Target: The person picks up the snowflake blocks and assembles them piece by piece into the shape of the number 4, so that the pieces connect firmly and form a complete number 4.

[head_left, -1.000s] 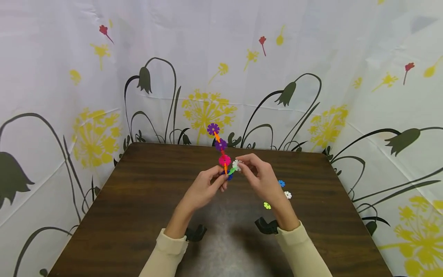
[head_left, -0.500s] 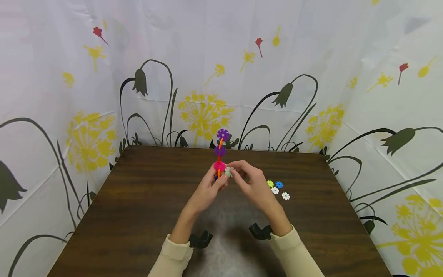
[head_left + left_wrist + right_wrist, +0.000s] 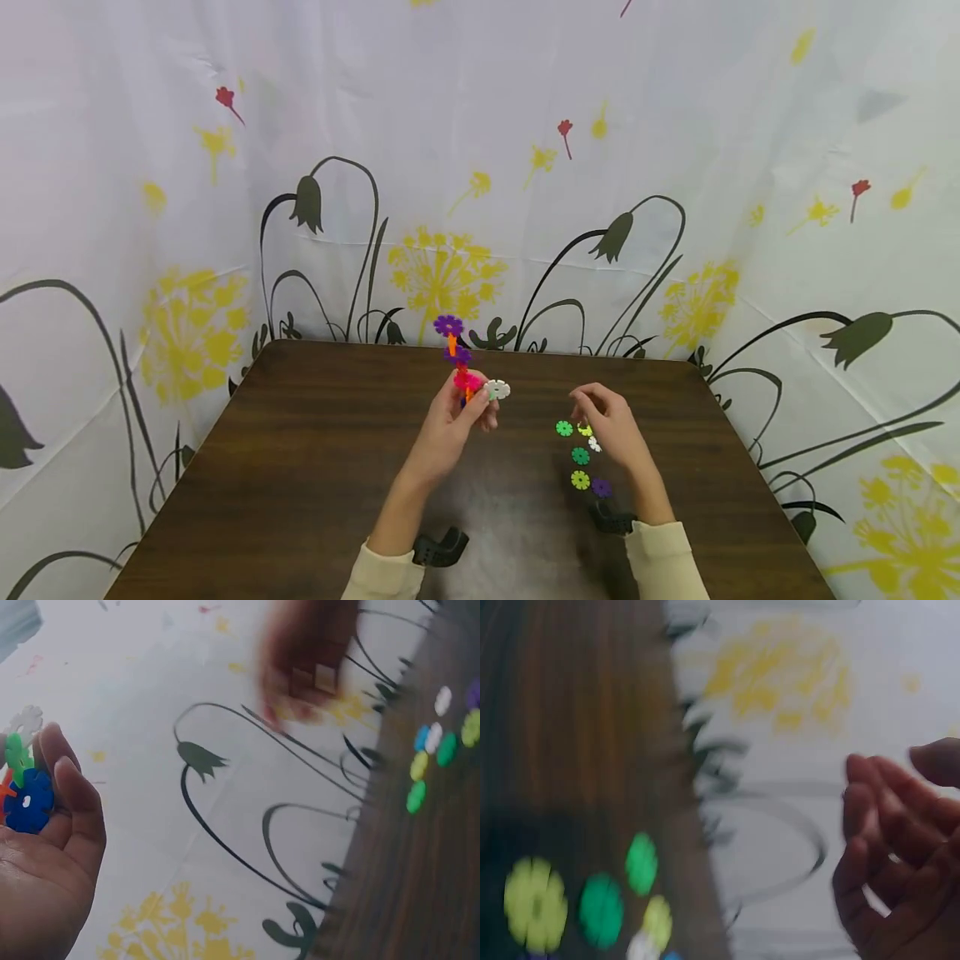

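My left hand [image 3: 441,433] grips a chain of slotted plastic flower discs [image 3: 448,326] over the table. Purple discs top it, joined by orange and red ones to a pink disc [image 3: 467,381]. A white disc [image 3: 498,390] juts out to the right of the thumb. In the left wrist view, a blue disc [image 3: 30,804] lies against the fingers, with a light green disc [image 3: 18,754] linking it to the white one. My right hand [image 3: 611,425] hovers over the loose discs, fingers loosely bent; the right wrist view shows nothing between thumb and fingertips.
Loose discs lie on the dark wooden table [image 3: 337,433] under and beside the right hand: light green [image 3: 564,428], dark green [image 3: 581,456], yellow [image 3: 581,480], purple [image 3: 602,487] and white [image 3: 595,444]. Behind the table hangs a flower-print curtain [image 3: 450,167].
My right hand has let go of the white disc and moved right, to above the loose discs. The white disc stays on the chain, which my left hand still grips and has tilted.
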Demonstrator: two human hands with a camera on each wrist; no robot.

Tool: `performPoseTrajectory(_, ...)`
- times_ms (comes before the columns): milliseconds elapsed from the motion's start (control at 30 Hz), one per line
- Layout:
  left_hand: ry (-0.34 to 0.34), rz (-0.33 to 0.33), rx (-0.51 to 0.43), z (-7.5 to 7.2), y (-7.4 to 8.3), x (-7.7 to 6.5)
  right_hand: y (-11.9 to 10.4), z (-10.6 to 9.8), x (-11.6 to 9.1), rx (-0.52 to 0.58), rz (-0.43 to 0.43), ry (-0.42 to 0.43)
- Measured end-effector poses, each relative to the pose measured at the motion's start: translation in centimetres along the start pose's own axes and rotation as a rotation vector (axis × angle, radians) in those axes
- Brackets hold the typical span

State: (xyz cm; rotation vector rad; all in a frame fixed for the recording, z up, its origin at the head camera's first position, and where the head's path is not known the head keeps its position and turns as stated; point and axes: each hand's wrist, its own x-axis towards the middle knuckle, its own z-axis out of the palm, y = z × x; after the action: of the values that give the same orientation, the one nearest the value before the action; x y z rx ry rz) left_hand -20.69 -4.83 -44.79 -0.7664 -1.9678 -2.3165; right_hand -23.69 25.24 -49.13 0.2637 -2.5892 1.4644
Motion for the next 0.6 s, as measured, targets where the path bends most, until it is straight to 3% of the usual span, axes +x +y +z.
performPoseTrajectory(200, -0.009, 0.018, -0.073, -0.3, 0.6, 0.1, 4.0, -0.8, 0.5, -0.247, 0.189, -0.117)
performPoseTrajectory(400, 0.068, 0.034, -0.129, -1.1, 1.1, 0.1, 4.6, 1.4, 1.5, -0.419, 0.273, -0.202)
performPoseTrajectory(500, 0.088, 0.031, -0.132, -1.1, 1.1, 0.2, 4.9, 2.3, 1.6, -0.491, 0.341, -0.205)
performPoseTrajectory(600, 0.108, 0.009, -0.127, -1.2, 1.1, 0.1, 5.4, 3.0, 1.7, -0.495, 0.404, -0.187)
